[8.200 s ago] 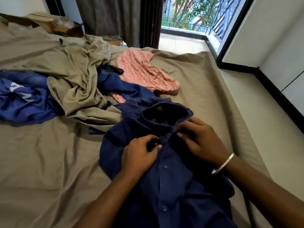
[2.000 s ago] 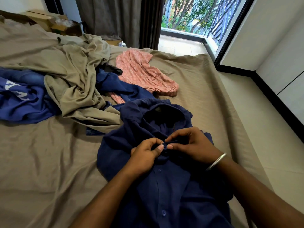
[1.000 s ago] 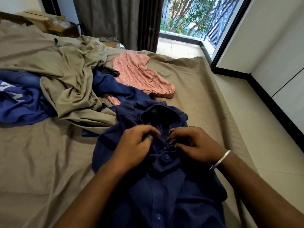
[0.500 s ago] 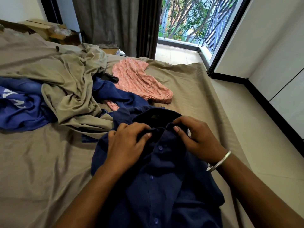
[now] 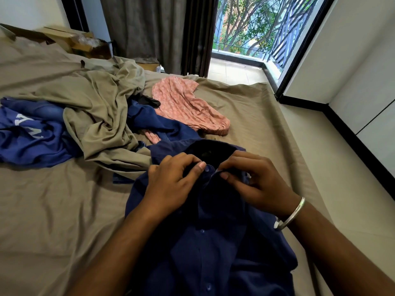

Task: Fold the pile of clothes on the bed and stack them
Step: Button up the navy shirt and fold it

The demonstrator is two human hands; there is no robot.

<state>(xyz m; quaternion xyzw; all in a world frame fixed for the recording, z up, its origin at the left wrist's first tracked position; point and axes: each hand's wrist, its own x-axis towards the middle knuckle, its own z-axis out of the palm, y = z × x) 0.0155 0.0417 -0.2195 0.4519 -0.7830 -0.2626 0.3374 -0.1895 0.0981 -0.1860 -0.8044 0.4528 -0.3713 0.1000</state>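
Now both hands, left [image 5: 171, 184] and right [image 5: 254, 184], pinch navy shirt [image 5: 213, 242] collar on bed [image 5: 53, 210].

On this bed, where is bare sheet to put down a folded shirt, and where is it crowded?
Bare olive sheet lies left of the navy button shirt, below the blue printed T-shirt. A narrower strip runs right of the pink patterned garment. The far left is crowded with the crumpled olive cloth.
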